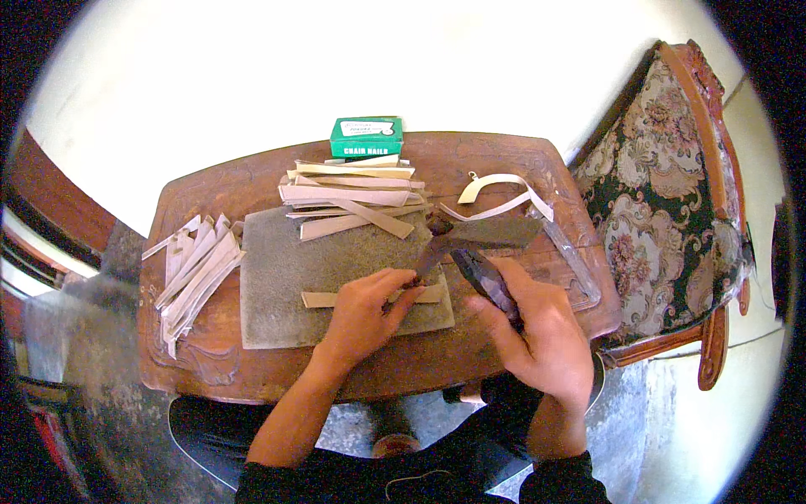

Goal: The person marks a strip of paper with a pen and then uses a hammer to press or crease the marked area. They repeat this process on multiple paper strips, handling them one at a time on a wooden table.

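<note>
My left hand (369, 311) is over the grey mat (277, 252), its thumb and fingers pinched together. What they hold, if anything, I cannot make out. A narrow tan strip (319, 299) lies flat on the mat, passing under that hand. My right hand (546, 332) is wrapped round a black, angular hand tool (485, 281), which points toward the left fingertips. Its exact kind is not clear. Beyond the tool a grey-brown flat piece (499, 233) and a small dark lump (438, 225) lie by the mat's far right corner.
Stacked tan strips (348, 197) lie across the mat's far edge. Behind them stands a green box (366, 137). More pale strips (201, 277) are heaped at left. A curled cream band (504, 189) rests on the wooden table (227, 374) at right, beside a floral chair (663, 193).
</note>
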A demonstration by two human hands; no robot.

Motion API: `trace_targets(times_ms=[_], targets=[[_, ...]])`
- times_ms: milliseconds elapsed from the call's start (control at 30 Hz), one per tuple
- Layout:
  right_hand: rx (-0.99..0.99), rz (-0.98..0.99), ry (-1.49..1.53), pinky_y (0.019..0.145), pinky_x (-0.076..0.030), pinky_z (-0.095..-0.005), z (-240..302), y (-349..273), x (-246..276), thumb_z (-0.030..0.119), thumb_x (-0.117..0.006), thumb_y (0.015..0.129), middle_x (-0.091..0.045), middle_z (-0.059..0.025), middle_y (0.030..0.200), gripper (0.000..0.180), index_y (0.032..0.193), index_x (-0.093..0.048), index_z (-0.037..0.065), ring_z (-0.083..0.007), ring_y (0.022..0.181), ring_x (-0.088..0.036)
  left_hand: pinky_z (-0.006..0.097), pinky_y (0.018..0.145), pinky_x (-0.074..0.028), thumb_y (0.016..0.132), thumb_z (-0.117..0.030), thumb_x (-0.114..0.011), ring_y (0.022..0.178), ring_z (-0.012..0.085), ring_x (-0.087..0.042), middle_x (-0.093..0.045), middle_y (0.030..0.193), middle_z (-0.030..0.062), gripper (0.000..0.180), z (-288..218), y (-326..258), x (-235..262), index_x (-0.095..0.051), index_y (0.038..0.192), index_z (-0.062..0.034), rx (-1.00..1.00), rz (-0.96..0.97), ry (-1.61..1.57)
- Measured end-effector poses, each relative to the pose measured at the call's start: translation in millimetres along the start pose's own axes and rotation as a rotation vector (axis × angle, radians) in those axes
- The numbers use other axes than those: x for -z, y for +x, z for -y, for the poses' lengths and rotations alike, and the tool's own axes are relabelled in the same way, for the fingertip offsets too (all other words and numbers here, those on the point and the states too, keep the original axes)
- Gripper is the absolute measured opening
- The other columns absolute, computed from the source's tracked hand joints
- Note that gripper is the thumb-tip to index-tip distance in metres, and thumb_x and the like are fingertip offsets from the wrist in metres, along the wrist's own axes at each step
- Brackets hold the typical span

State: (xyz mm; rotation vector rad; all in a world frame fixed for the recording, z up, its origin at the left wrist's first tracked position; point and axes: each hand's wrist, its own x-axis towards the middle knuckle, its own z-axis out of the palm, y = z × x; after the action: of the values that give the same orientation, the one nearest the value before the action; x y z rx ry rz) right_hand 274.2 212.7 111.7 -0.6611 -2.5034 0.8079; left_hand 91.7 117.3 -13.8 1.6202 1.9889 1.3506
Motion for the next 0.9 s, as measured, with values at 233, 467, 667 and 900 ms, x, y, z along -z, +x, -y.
trace_targets(times_ms=[233, 467, 667, 900], targets=[[0.001, 0.05, -0.022, 0.065, -0.05, -0.0494, -0.9, 0.8, 1.0, 0.02, -0.065, 0.091, -0.065, -0.0239, 0.084, 0.033, 0.116, -0.056, 0.002, -0.0447, 0.078, -0.065, 0.036, 0.061, -0.054, 0.087, -0.014, -0.07, 0.075, 0.0291, -0.069, -0.071, 0.095, 0.013, 0.018, 3.7, -1.5, -0.5, -0.068, 0.101, -0.0033, -0.06, -0.042, 0.012], [-0.353, -0.08, 0.847, 0.047, -0.04, -0.0292, -46.4, 26.8, -45.0, 0.029, -0.051, 0.102, -0.05, -0.001, 0.066, 0.026, 0.11, -0.056, 0.004, -0.0129, 0.054, -0.052, 0.038, 0.068, -0.053, 0.086, -0.018, -0.072, 0.08, 0.0317, -0.069, -0.071, 0.092, 0.016, 0.019, -0.7, 1.0, -2.7, -0.067, 0.095, -0.0016, 0.006, -0.044, -0.021], [-0.384, -0.14, 0.859, 0.048, -0.044, -0.0292, -109.5, 39.5, -129.1, 0.035, -0.046, 0.103, -0.049, -0.0016, 0.069, 0.032, 0.11, -0.055, 0.004, -0.0138, 0.053, -0.052, 0.037, 0.061, -0.049, 0.087, -0.022, -0.071, 0.068, 0.0297, -0.067, -0.069, 0.08, 0.0149, 0.02, 5.0, 0.8, -0.3, -0.067, 0.092, -0.0035, 0.087, -0.027, -0.03], [-0.433, -0.121, 0.894, 0.05, -0.047, -0.0316, -109.3, 40.7, -132.7, 0.035, -0.046, 0.103, -0.05, -0.0029, 0.069, 0.034, 0.108, -0.055, 0.003, -0.016, 0.054, -0.055, 0.033, 0.049, -0.041, 0.088, -0.017, -0.069, 0.048, 0.0199, -0.052, -0.064, 0.069, 0.0118, 0.013, 1.5, 2.3, -0.2, -0.066, 0.092, -0.0043, 0.061, -0.06, -0.037]])
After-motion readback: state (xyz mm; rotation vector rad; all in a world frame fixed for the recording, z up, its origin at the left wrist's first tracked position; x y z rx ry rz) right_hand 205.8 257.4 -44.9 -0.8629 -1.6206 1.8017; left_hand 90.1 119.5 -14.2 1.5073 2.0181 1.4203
